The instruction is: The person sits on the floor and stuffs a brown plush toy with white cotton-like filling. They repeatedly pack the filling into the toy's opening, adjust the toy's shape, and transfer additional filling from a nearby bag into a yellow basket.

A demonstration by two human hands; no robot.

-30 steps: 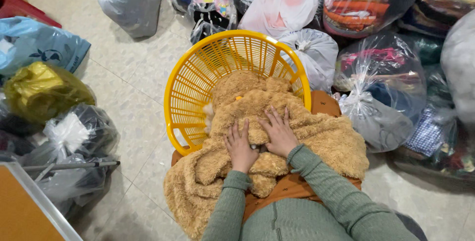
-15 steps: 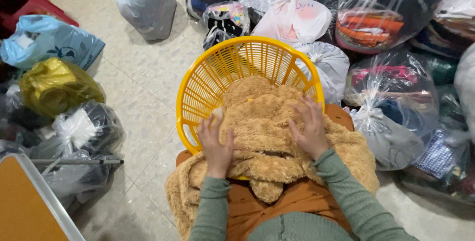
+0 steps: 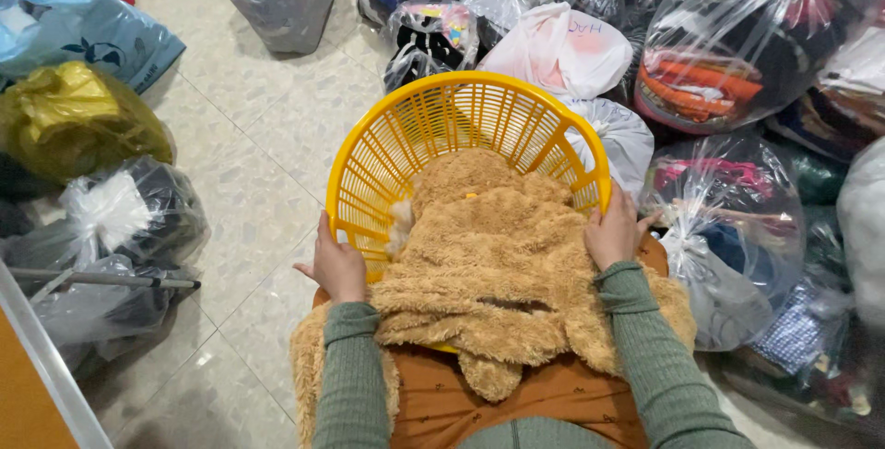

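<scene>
A round yellow plastic basket (image 3: 442,117) rests tilted against my lap on a tiled floor. A fluffy tan fleece garment (image 3: 498,265) lies half inside it and spills over the near rim onto my orange-brown clothing. My left hand (image 3: 337,265) grips the basket's left rim, fingers curled over the edge. On the other side, my right hand (image 3: 612,230) holds the right rim beside the fleece. Both arms wear ribbed green sleeves.
Tied plastic bags of clothes ring the basket: clear and white ones (image 3: 701,53) behind and to the right, a yellow bag (image 3: 74,122), a blue bag (image 3: 64,29) and a dark bag (image 3: 129,218) at left. A wooden board edge (image 3: 37,384) sits bottom left.
My hands left the middle of the fleece, spread outward, and now grip the basket's two side rims. The fleece sits a little deeper in the basket.
</scene>
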